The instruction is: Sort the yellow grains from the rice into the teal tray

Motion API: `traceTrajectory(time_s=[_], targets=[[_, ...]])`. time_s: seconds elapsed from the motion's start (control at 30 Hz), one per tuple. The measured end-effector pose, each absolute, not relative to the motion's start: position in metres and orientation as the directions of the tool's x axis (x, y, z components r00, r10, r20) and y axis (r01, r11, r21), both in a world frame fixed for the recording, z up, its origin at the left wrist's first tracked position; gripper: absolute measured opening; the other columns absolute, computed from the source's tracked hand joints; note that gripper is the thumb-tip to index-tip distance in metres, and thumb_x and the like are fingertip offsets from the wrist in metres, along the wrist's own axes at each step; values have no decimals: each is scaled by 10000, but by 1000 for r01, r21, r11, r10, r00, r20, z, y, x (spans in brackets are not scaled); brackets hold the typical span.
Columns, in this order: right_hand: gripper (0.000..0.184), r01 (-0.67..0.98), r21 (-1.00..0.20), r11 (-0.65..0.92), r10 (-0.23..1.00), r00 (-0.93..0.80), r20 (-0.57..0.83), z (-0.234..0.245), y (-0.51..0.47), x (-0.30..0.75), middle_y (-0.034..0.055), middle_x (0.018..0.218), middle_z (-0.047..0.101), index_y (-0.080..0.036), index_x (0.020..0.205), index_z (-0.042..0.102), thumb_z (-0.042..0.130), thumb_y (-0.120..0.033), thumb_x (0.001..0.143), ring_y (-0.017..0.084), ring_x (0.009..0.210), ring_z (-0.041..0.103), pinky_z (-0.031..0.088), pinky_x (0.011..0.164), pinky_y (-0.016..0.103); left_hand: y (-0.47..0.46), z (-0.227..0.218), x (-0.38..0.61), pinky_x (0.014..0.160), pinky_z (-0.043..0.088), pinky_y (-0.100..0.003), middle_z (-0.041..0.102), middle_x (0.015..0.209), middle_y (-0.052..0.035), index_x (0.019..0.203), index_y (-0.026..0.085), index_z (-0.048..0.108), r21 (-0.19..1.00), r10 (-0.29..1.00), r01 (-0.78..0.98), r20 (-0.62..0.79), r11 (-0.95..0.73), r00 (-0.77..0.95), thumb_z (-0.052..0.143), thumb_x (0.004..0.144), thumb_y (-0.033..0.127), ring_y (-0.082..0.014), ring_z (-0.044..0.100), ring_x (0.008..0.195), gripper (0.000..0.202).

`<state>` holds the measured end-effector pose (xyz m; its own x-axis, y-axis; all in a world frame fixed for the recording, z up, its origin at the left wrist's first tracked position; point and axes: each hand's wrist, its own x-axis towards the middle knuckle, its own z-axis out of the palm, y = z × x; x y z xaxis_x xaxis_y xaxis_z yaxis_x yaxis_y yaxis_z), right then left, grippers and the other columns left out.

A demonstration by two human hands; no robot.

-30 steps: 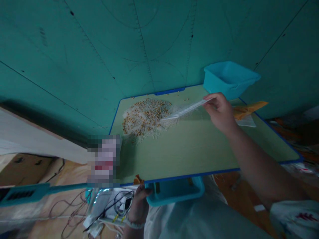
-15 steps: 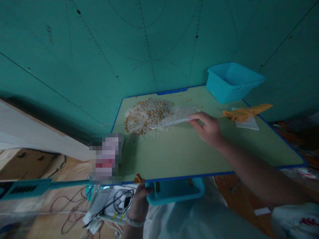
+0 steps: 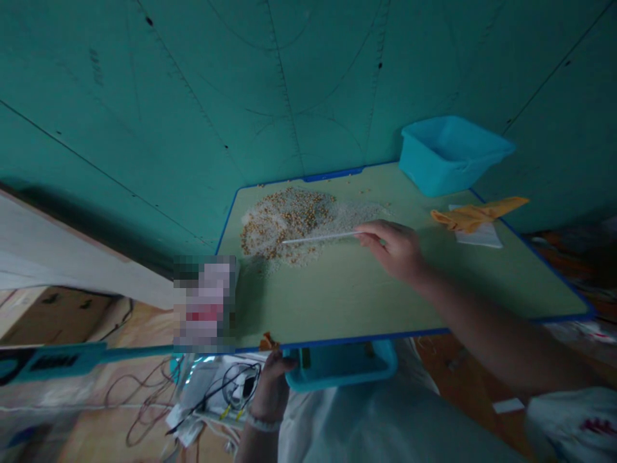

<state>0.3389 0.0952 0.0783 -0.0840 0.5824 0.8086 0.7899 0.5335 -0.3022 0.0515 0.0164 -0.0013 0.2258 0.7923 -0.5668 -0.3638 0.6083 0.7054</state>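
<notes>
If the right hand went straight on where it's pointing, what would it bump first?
Probably the pile of pale grains and yellowish beads, where the thin white strip in the right hand points. The hand's height is hard to tell.

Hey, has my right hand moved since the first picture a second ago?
Yes. Judged against the blue tub standing on the table, your right hand has moved left and nearer to you, farther from the tub.

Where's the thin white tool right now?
In the head view, around mid-table: the right hand grips one end of the thin white tool, which extends leftward over the pile of grains.
</notes>
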Motion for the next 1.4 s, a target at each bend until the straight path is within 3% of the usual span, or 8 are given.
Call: traceTrajectory(time_s=[0.13,0.3,0.47,0.8,1.0,1.23,1.4], targets=[[113,758,-293,583,588,-145,795,78,96,336,27,771,719,-192,864,641,534,-213,837,118,671,660,500,631,222,18,-3,53,610,480,-303,676,504,14,625,183,731,697,789,-372,-563,613,245,647,461,107,-198,628,563,199],[96,726,-364,583,592,-73,803,80,94,335,21,758,715,-189,872,641,566,-198,813,99,622,642,487,590,198,18,-2,53,640,499,-335,672,490,0,616,176,736,701,785,-356,-566,618,251,649,466,117,-230,649,608,183],[79,718,-340,608,594,-127,795,82,92,333,16,735,713,-191,841,640,569,-209,812,95,590,628,478,579,199,18,-1,52,642,508,-340,677,498,-11,613,174,729,710,789,-345,-555,614,264,653,474,123,-245,659,639,166],[92,724,-354,593,608,-114,786,81,90,333,17,723,704,-179,841,641,566,-225,816,85,562,598,458,563,192,17,-8,49,717,496,-333,715,577,-9,611,171,721,710,797,-365,-557,602,232,652,474,110,-226,663,669,164],[88,705,-407,581,623,-64,780,82,88,331,1,714,698,-188,835,638,568,-237,813,69,524,564,445,535,182,17,-4,50,702,497,-335,722,583,-18,604,166,725,720,803,-355,-550,596,232,653,485,116,-226,662,643,148],[74,690,-380,616,606,-107,788,82,86,328,-4,697,695,-189,833,634,572,-223,811,71,521,571,447,535,180,18,-7,48,695,508,-348,741,679,-35,700,155,727,702,797,-377,-541,604,269,663,510,108,-243,674,685,207],[81,687,-361,631,593,-127,795,84,83,326,6,730,707,-198,851,639,571,-208,809,77,547,597,458,543,183,18,-8,48,668,515,-348,735,641,-40,671,156,727,706,798,-373,-540,602,267,670,501,120,-252,675,682,183]])
